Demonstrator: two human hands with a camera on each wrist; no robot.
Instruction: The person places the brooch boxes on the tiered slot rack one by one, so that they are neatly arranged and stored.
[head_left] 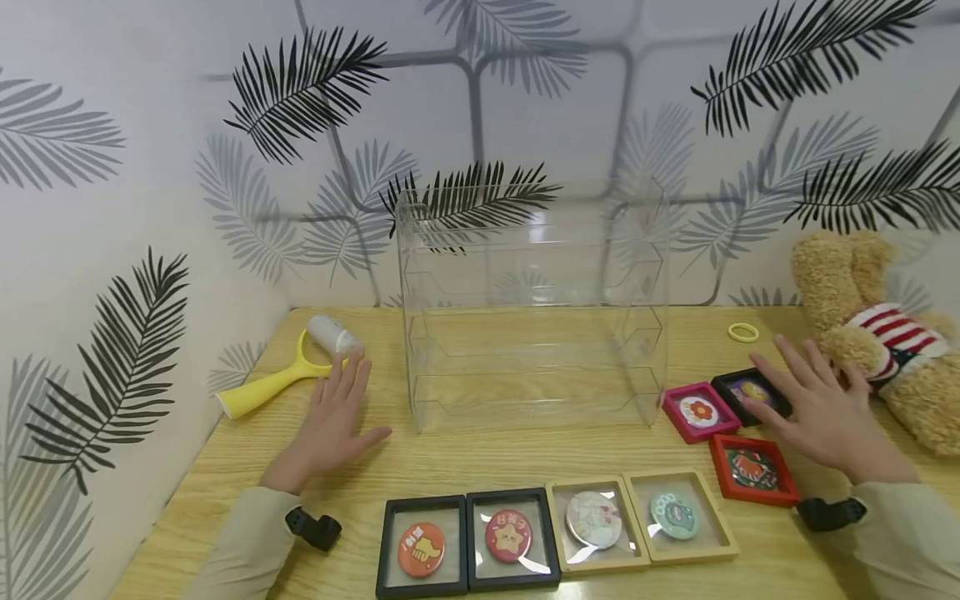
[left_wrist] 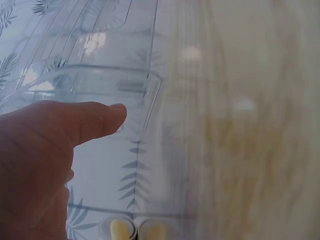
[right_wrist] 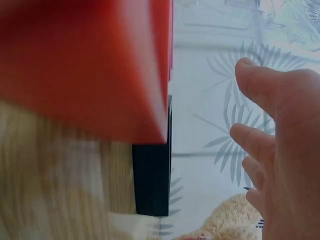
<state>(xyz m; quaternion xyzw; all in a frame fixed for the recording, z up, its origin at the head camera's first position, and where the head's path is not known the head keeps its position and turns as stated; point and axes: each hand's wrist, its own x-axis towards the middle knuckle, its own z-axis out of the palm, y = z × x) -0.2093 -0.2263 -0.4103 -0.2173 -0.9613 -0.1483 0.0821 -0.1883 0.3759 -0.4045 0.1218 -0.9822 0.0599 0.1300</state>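
Observation:
My left hand (head_left: 330, 425) lies with straight, spread fingers over the left of the wooden table, holding nothing. Its fingertips overlap the end of a yellow Y-shaped handle (head_left: 266, 390) and come close to a grey-white cylinder (head_left: 330, 333). In the left wrist view the thumb (left_wrist: 95, 120) points toward the clear shelf rack (left_wrist: 115, 75). On the right side, my right hand (head_left: 825, 408) is spread with no object in its grasp. Its fingers partly cover a small black frame (head_left: 738, 387); a magenta frame (head_left: 686, 429) and a red frame (head_left: 791, 487) lie beside it.
The transparent tiered rack (head_left: 536, 408) stands mid-table near the patterned wall. Along the front lie two black frames (head_left: 468, 575) and two pale wooden frames (head_left: 637, 554), each with a round badge inside. A yellow ring (head_left: 742, 339) and a plush toy (head_left: 918, 392) are at right.

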